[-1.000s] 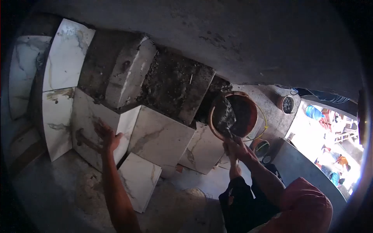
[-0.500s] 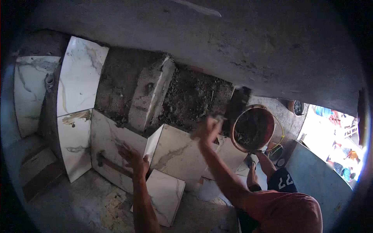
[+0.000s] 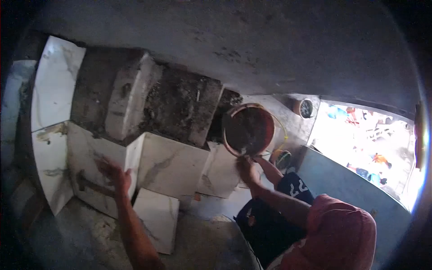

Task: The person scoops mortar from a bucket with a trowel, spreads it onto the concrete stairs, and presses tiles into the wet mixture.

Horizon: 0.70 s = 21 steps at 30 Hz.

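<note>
At left, the left hand (image 3: 113,173) lies flat with fingers spread wide on the face of one riser tile (image 3: 87,168), just left of a tile edge (image 3: 133,158) that stands upright beside it. The arm comes up from the near edge of the view.

At centre right, the right hand (image 3: 245,165) is curled at the near rim of one round pan (image 3: 265,119), which sits tilted on the step and is dark with mortar inside. Whether the fingers grip anything there I cannot tell.

Between the hands, two more white marbled tiles (image 3: 168,164) stand side by side on the riser. One loose tile (image 3: 157,218) lies on the floor near them. Farther left, two tiles (image 3: 56,81) cover the wall, one above the other. Above the riser, the step (image 3: 180,105) is bare and rough with grey mortar, and one pale block (image 3: 128,101) stands on it.

Two small round tubs show: one (image 3: 306,108) far right of the pan, one (image 3: 282,158) just near it. At right, one blue panel (image 3: 346,189) leans by the bright opening.
</note>
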Each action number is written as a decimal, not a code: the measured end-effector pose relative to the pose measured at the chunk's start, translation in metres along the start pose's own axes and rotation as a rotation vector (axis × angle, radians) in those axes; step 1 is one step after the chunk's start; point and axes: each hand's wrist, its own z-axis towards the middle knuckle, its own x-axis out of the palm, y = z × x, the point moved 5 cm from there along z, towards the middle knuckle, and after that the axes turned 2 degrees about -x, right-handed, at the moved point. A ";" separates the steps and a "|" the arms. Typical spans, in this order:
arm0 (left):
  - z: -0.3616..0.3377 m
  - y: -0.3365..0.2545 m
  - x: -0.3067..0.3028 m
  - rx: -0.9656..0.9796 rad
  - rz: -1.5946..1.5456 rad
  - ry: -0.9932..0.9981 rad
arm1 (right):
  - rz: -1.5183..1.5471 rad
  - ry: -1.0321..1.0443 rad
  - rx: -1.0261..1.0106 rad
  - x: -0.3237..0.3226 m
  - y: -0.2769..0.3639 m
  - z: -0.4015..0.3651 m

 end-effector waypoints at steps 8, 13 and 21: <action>-0.001 -0.070 -0.085 -0.242 -0.033 0.468 | -0.353 0.340 0.287 -0.114 -0.114 0.072; 0.001 -0.067 -0.083 -0.305 0.214 0.445 | -0.294 0.408 0.215 -0.032 -0.123 0.095; 0.006 -0.047 -0.068 -0.228 0.145 0.388 | 0.500 0.393 0.175 -0.086 -0.112 0.051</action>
